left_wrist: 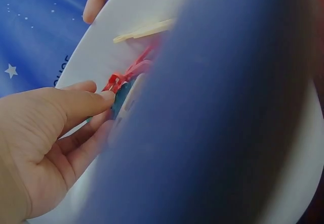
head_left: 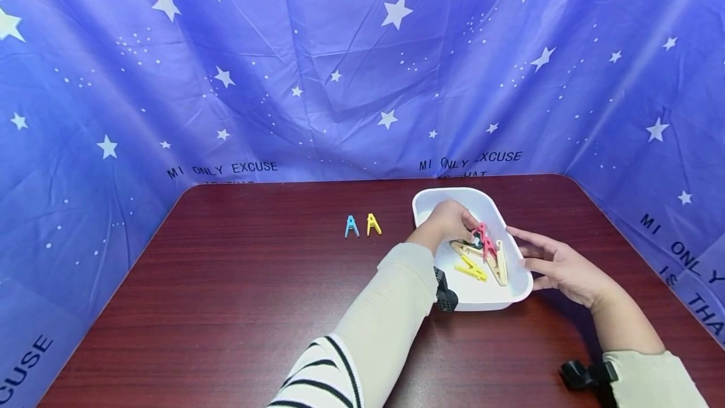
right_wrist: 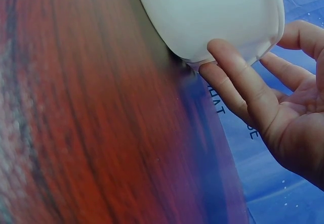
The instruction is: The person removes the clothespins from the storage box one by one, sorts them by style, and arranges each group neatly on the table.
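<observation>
My left hand [head_left: 450,219] reaches into the white plastic basin [head_left: 472,300], its thumb and fingers pinching the end of a red clothespin [head_left: 486,243]. The left wrist view shows the red clothespin [left_wrist: 117,80] at the thumb tip, beside a dark green piece [left_wrist: 120,98] partly hidden by the fingers. Yellow [head_left: 471,268] and cream clothespins [head_left: 501,263] lie around it in the basin. My right hand [head_left: 569,269] has its fingers spread against the basin's right outer wall; the right wrist view shows these fingers [right_wrist: 243,75] touching the wall.
Left of the basin, a blue clothespin [head_left: 352,226] and a yellow clothespin [head_left: 373,225] lie on the dark red wooden table [head_left: 238,282]. A blue star-patterned cloth [head_left: 317,68] hangs behind and at the sides. A blurred dark shape covers much of the left wrist view.
</observation>
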`<control>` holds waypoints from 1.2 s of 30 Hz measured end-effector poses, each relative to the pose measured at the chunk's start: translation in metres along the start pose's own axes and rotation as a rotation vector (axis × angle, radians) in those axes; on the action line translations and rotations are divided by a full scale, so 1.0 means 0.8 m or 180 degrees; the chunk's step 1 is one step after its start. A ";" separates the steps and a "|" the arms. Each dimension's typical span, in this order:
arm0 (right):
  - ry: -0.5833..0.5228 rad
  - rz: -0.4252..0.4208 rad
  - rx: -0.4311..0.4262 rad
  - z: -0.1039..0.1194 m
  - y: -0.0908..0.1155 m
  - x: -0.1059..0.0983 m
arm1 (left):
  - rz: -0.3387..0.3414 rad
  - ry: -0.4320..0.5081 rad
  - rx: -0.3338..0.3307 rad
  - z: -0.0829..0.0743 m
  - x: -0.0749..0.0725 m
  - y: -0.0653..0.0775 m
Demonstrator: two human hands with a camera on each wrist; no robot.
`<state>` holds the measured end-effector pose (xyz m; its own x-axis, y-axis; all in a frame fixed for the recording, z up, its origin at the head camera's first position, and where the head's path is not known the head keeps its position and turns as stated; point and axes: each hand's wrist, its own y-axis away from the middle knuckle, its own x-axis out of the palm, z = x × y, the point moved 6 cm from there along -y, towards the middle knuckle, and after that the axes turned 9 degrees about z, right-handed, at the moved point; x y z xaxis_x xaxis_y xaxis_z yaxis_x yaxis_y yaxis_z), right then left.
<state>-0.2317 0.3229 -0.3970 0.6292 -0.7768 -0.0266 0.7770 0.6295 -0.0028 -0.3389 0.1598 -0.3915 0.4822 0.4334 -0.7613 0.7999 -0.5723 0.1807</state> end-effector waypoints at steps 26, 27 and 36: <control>0.0043 -0.0056 0.0130 -0.002 -0.001 0.000 | -0.0445 0.0402 0.0226 -0.001 -0.034 0.015; 0.0045 -0.0062 0.0133 -0.003 -0.002 0.000 | -0.0446 0.0425 0.0249 -0.001 -0.036 0.017; 0.0067 -0.0043 0.0093 -0.002 -0.001 0.000 | -0.0444 0.0592 0.0439 -0.001 -0.055 0.033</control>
<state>-0.2325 0.3220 -0.3985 0.6183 -0.7845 -0.0479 0.7859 0.6178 0.0259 -0.3387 0.1261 -0.3529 0.4382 0.6279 -0.6432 0.8131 -0.5819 -0.0141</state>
